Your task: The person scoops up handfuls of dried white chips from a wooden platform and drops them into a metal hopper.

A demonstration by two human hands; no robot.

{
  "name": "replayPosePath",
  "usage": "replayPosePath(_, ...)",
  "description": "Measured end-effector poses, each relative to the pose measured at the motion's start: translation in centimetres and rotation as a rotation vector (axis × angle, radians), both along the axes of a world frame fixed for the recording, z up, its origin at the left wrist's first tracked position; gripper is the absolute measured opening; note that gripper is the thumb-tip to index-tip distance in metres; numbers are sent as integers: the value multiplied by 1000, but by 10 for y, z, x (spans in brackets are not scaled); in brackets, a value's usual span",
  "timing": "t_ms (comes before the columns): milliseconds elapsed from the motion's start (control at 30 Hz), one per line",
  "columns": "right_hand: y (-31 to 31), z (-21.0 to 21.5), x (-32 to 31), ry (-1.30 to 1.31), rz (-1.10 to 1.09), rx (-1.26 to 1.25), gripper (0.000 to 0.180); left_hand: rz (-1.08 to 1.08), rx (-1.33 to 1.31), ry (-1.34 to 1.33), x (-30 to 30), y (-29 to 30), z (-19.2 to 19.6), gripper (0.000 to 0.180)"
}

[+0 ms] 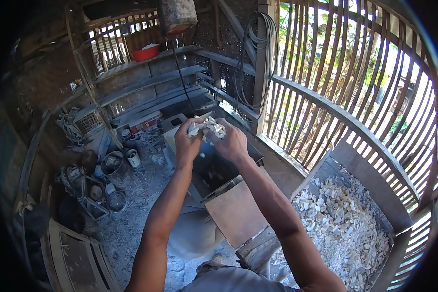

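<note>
My left hand [186, 143] and my right hand [230, 143] are held together above a dark metal hopper [214, 170]. Both are cupped around a clump of pale shell pieces [208, 127]. A few pieces show between and above the fingers. The hopper's open mouth lies directly below the hands, with a few pale bits inside it. Both forearms reach up from the lower edge of the view.
A wooden bin [355, 160] heaped with pale shell pieces [340, 228] stands at my right. Slatted bamboo walls [336, 73] close the right side. A red bowl [145, 52] sits on a back shelf. Tins and buckets [114, 168] stand on the dusty floor at left.
</note>
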State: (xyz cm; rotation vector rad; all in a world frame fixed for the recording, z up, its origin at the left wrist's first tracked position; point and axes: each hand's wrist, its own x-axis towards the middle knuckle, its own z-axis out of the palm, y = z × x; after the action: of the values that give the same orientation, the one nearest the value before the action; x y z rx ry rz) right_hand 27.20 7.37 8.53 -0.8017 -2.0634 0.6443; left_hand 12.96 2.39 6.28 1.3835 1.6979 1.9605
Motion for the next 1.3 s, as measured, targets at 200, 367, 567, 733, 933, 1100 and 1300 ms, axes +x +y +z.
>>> replayPosePath(200,13,-17,-5,43,-4,48,38,145,-5,239,2,0,2,24)
replayPosePath(367,24,-30,-9,127,35,153,43,232,-24,250,-2,4,-1,28)
replayPosePath(567,4,-15,-5,-11,-43,57,36,262,-74,246,-3,4,-5,26)
replayPosePath(733,16,-22,-4,-32,-50,91,30,219,-4,413,-6,11,-11,22)
replayPosePath(933,24,-27,-8,-21,-58,129,26,217,-40,425,-13,16,-16,22)
replayPosePath(1100,15,-21,-8,-142,-135,111,27,317,-243,363,-3,12,-8,26)
replayPosePath(1300,13,-21,-12,-101,-126,78,24,328,-332,316,0,3,0,33)
